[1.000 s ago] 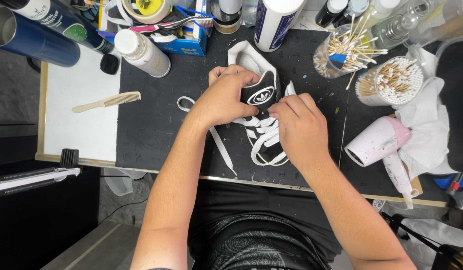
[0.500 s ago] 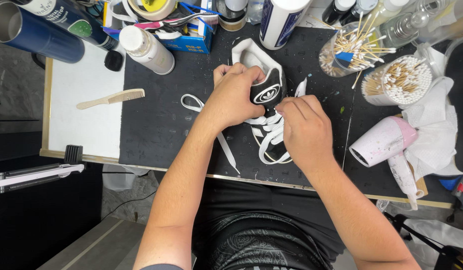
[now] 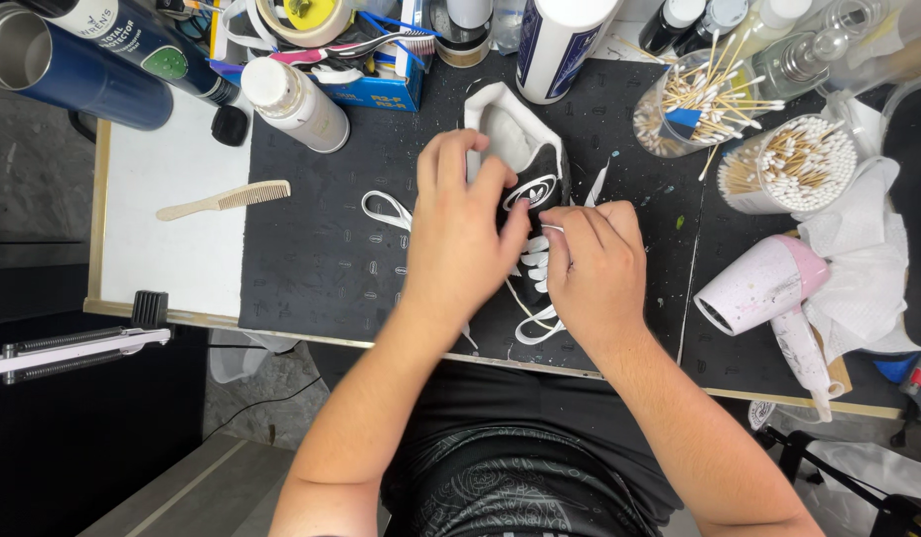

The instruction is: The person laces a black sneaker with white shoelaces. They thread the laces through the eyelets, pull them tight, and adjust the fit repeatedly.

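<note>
One black-and-white shoe (image 3: 525, 169) lay on the dark mat (image 3: 331, 268) — gripped by the left hand (image 3: 460, 234); one white lace (image 3: 540, 261) was pinched by the right hand (image 3: 599, 264). Two swab jars (image 3: 778, 169) stood nearby.

Wooden comb (image 3: 225, 200) on white board (image 3: 167, 249); pink hairdryer (image 3: 763, 291) right; cotton swab jars (image 3: 786, 165) behind.

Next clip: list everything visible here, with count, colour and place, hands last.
shoe: 1, black and white, mat centre
laces: white, trailing left of the shoe
mat: 1, black, on table
comb: 1, wooden, white board, left
bottle: 1, white, lying top left
tumbler: 1, blue, top left
cotton swab jars: 2, clear, top right
hair dryer: 1, pink-white, right
left hand: on the shoe
right hand: pinching a lace
</note>
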